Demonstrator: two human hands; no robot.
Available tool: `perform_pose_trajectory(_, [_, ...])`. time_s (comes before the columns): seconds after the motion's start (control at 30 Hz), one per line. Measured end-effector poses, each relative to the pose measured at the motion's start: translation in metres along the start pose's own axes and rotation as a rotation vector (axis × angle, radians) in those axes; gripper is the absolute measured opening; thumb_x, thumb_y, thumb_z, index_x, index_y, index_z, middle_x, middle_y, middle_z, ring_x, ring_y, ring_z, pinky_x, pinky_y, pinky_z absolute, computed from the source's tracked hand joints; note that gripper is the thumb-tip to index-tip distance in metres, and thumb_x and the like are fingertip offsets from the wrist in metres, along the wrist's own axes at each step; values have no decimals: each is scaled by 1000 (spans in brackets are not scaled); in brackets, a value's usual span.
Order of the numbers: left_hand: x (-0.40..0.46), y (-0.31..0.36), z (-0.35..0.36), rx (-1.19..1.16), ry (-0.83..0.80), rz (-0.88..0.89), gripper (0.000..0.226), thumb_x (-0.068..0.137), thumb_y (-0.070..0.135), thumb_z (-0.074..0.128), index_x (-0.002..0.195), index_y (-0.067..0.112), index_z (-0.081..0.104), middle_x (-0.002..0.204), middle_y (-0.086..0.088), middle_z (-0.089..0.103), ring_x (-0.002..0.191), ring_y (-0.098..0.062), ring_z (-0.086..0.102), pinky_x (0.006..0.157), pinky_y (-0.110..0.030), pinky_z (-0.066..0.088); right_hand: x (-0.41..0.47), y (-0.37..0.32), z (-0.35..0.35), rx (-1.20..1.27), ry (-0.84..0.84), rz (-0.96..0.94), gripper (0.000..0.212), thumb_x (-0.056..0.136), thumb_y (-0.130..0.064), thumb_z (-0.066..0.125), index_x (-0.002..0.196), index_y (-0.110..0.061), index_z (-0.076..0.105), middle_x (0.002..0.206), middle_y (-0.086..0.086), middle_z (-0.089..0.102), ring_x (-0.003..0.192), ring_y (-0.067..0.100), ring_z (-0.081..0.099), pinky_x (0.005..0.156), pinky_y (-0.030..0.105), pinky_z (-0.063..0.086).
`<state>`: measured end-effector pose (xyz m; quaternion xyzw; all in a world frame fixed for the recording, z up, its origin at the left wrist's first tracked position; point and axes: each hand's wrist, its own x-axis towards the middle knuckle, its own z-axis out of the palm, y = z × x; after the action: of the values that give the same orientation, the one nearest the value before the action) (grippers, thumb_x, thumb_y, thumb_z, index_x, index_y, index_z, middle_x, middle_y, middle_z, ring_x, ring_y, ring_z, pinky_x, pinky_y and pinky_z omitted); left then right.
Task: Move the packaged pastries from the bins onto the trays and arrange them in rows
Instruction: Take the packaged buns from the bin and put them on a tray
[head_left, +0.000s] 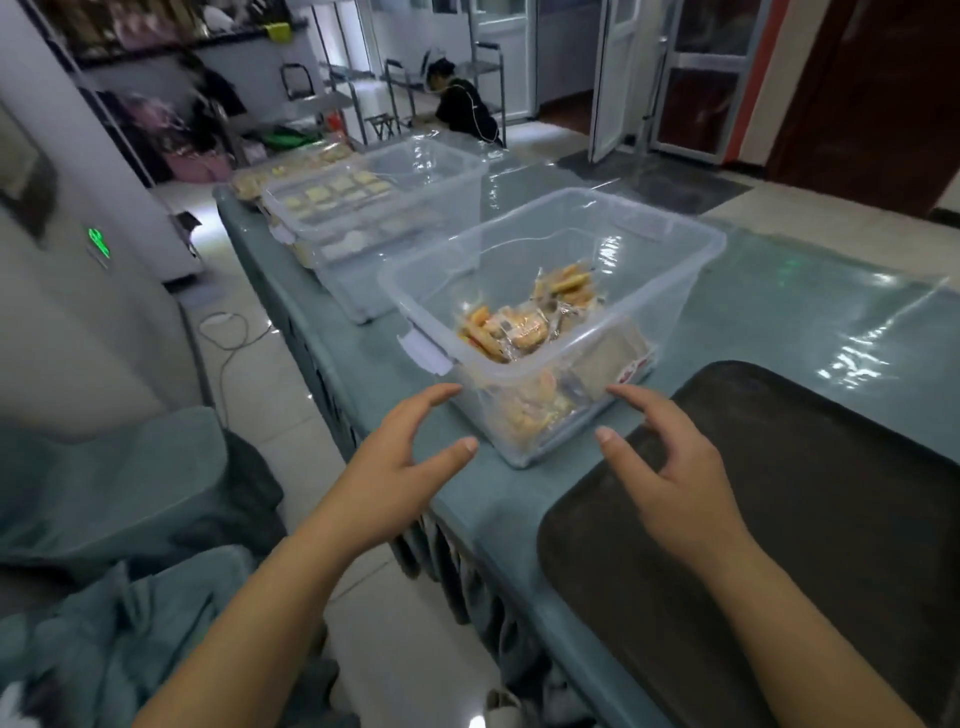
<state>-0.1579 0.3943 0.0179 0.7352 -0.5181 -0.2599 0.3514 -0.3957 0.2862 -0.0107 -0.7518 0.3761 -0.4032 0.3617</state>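
Packaged pastries (519, 325) lie in a loose heap on the bottom of the near clear plastic bin (670, 291), which stands on the teal-covered worktop (779, 312); only a small pile shows, so this bin looks nearly emptied. The left hand (402, 457) and right hand (660, 467) reach toward the bin's near corner from either side, fingers (441, 395) spread wide and gently curved, holding nothing. The fingertips look to be at or just short of the bin wall; contact cannot be told for sure. That 2-handed framing suggests the person means to take hold of the bin itself, perhaps to draw it closer, rather than dip in for a single packet. The dark tray (831, 519) lies just beside the bin, under the right forearm, bare where it shows, handy for short transfers. Farther along, a second clear bin (441, 166) carries trays of pastries (337, 192) laid in rows across its top.
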Motion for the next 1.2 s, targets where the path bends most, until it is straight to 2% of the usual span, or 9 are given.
perform_pose_trajectory(0.2, [100, -5, -39, 25, 25, 59, 45, 92, 45, 63, 133, 54, 47, 140, 35, 44, 132, 9, 38, 110, -24, 33, 104, 10, 28, 7, -13, -41, 40, 90, -38, 60, 129, -32, 57, 132, -17, 57, 127, -2, 47, 105, 17, 37])
perform_pose_trajectory(0.3, [142, -7, -51, 80, -41, 118, 45, 92, 42, 64, 133, 52, 49, 136, 35, 46, 123, 18, 41, 107, -19, 34, 139, 15, 38, -46, -21, -43, 37, 94, -34, 62, 130, -29, 57, 132, -16, 56, 125, -6, 46, 102, 8, 34])
perform_pose_trajectory(0.37, [178, -6, -60, 140, -100, 172, 45, 92, 40, 64, 135, 43, 52, 137, 28, 50, 124, 12, 45, 109, -23, 38, 157, 20, 43, -89, -62, -28, 40, 93, -34, 61, 132, -27, 57, 134, -15, 55, 125, -5, 45, 104, 13, 35])
perform_pose_trajectory(0.47, [240, 2, -69, 282, -250, 245, 42, 94, 40, 61, 136, 37, 54, 141, 19, 50, 129, -3, 47, 111, -33, 41, 172, 28, 53, -147, -92, 68, 48, 92, -39, 61, 138, -32, 51, 145, -16, 46, 136, 0, 37, 111, 29, 32])
perform_pose_trajectory(0.63, [349, 8, -48, 672, -693, 372, 52, 95, 47, 60, 144, 37, 46, 150, 11, 44, 133, -11, 44, 108, -30, 38, 180, 29, 82, -383, -45, 139, 63, 90, -49, 58, 147, -35, 38, 160, -15, 18, 140, -5, 9, 114, 32, 7])
perform_pose_trajectory(0.73, [403, 8, -28, 900, -939, 463, 63, 94, 48, 61, 150, 35, 36, 155, 5, 36, 138, -19, 40, 113, -41, 35, 190, 22, 89, -495, -50, 238, 68, 90, -52, 59, 150, -36, 32, 163, -11, 13, 146, -1, 3, 115, 30, 3])
perform_pose_trajectory(0.87, [464, 6, -6, 945, -968, 557, 71, 94, 48, 61, 154, 32, 27, 160, 0, 30, 143, -23, 35, 117, -42, 30, 209, 11, 97, -649, -201, 451, 75, 89, -64, 50, 151, -47, 12, 164, -12, 1, 151, 11, 2, 118, 34, -2])
perform_pose_trajectory(1.03, [494, 1, 39, 1037, -1083, 651, 72, 94, 47, 61, 155, 27, 27, 161, -1, 31, 142, -26, 36, 116, -45, 33, 256, 15, 142, -632, -392, 629, 85, 86, -63, 57, 154, -38, 13, 163, -6, 14, 148, 23, 19, 117, 46, 28])
perform_pose_trajectory(1.2, [494, -5, 74, 1147, -1197, 781, 63, 94, 41, 63, 151, 29, 38, 158, -2, 35, 140, -27, 39, 112, -48, 37, 289, 42, 203, -621, -666, 761, 96, 80, -63, 65, 152, -48, 3, 162, 0, 17, 142, 33, 30, 110, 52, 37])
